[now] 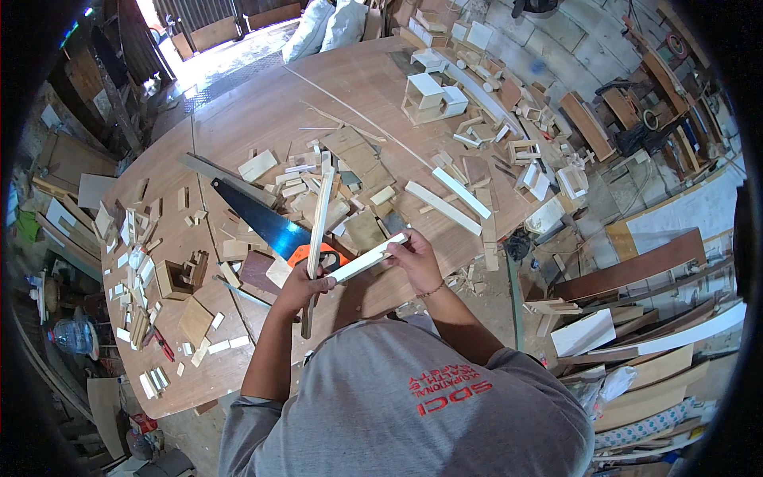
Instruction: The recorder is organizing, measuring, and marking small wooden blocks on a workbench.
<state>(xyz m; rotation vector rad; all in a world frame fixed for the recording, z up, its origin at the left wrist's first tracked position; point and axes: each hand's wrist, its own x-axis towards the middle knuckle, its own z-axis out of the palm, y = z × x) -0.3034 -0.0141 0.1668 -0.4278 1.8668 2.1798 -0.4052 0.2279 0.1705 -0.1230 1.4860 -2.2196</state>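
My left hand [298, 290] is closed around a long, narrow wooden stick [321, 208] that points away from me. Its thumb also presses on the near end of a short white wooden strip [367, 259]. At the strip's other end, my right hand [416, 261] pinches it between thumb and fingers, so the strip slants up to the right above the table's near edge. Just beyond my left hand lies a handsaw [258, 216] with a dark blade and an orange handle, partly hidden by the stick. Wood offcuts [342, 208] are heaped around it.
Two white-faced strips, one [462, 193] beside another [443, 208], lie right of the heap on the wooden table [262, 103]. Small blocks, an open wooden box [173, 280] and red-handled pliers [164, 343] are at left. Small wooden assemblies [429, 97] stand far right.
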